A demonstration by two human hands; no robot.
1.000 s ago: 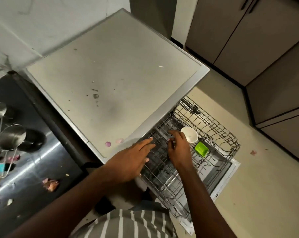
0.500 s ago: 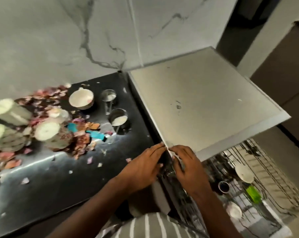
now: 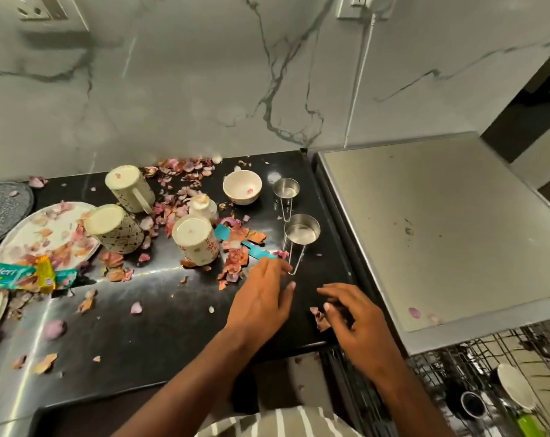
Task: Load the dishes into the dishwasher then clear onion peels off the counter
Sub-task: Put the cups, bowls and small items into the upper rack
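Observation:
Onion peels (image 3: 179, 175) litter the black counter (image 3: 160, 313). Three upturned mugs (image 3: 196, 239) lie among them, with a small white bowl (image 3: 242, 187) and two steel measuring cups (image 3: 301, 232) further right. A plate (image 3: 43, 234) covered in peels sits at the left. My left hand (image 3: 262, 298) hovers over the counter, its fingers straight and reaching to the wire handle of the nearer steel cup. My right hand (image 3: 352, 323) is just right of it, fingers loosely bent over a peel, holding nothing. The dishwasher rack (image 3: 475, 395) at bottom right holds a white bowl and a dark cup.
The grey dishwasher top (image 3: 440, 228) adjoins the counter on the right. A green wrapper (image 3: 11, 275) and a yellow packet lie at the left edge. Blue plastic strips (image 3: 257, 252) lie by the mugs. A marble wall stands behind, with a cable hanging down.
The view has swung left from the dishwasher rack to the counter. Both hands left the rack's edge and came over the counter near the closer steel cup.

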